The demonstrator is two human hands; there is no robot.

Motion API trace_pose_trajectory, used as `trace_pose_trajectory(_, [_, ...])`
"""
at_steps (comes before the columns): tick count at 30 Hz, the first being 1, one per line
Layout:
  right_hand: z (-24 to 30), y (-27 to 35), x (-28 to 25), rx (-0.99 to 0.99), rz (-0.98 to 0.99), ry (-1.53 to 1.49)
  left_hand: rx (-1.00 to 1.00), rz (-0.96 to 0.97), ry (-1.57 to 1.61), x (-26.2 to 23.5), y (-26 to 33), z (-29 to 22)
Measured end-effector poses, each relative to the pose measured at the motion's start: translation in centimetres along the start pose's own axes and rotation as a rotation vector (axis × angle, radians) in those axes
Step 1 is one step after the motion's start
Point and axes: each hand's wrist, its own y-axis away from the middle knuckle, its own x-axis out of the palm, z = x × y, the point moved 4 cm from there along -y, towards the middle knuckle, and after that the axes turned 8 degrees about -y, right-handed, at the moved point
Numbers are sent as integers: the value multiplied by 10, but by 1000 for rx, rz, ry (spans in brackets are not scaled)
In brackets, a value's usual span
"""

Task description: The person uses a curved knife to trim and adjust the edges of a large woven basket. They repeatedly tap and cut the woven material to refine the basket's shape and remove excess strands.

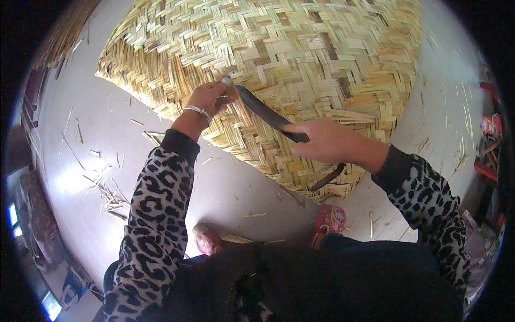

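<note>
One large woven mat of pale yellow straw strips (279, 64) is counted on the floor. One long dark curved metal blade (268, 115) is seen. Two hands are shown: a left hand (209, 99) and a right hand (324, 142). One silver bangle (197, 111) is worn at the left wrist. Two red patterned slippers (208, 240) (331, 221) are counted. Loose straw offcuts (107, 196) are scattered in numbers too many to be counted.
</note>
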Motion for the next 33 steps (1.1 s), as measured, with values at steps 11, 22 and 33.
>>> trace_pose_trajectory(11, [8,-7,-12,-89,-59,23,-56,-122,42,6,-23,18])
trace_pose_trajectory(22, [19,-35,-24,5,83,168,-140,-166,-21,15,-15,6])
trace_pose_trajectory(33, [33,-35,-60,186,217,-8,-249,-23,117,15,-12,17])
